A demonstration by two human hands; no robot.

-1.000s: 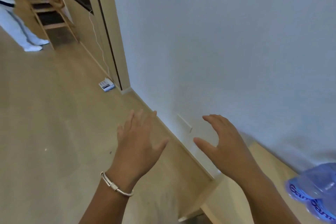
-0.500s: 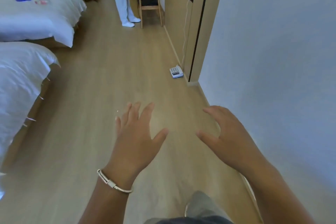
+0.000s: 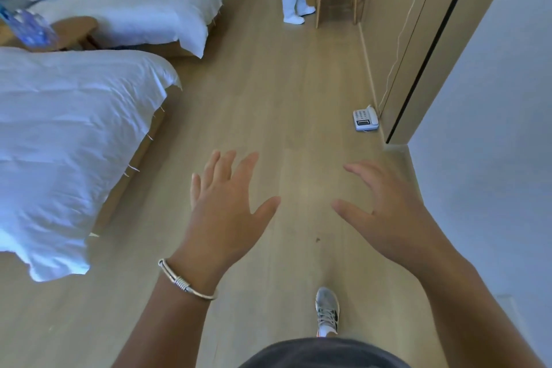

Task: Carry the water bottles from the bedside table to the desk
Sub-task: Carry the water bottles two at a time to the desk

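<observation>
Clear crinkled plastic, blue-labelled: water bottles (image 3: pixel 28 28) are seen blurred at the near edge of the rounded wooden bedside table (image 3: pixel 74 28), between the beds. Nothing is held; left hand (image 3: pixel 222 206) and right hand (image 3: pixel 385 212) are spread, fingers relaxed. Carrying judged not begun; desk unseen.

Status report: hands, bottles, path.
Left hand and right hand open, empty. Clear plastic blue-labelled water bottles on wooden bedside table, far left. White telephone on floor, right.
</observation>
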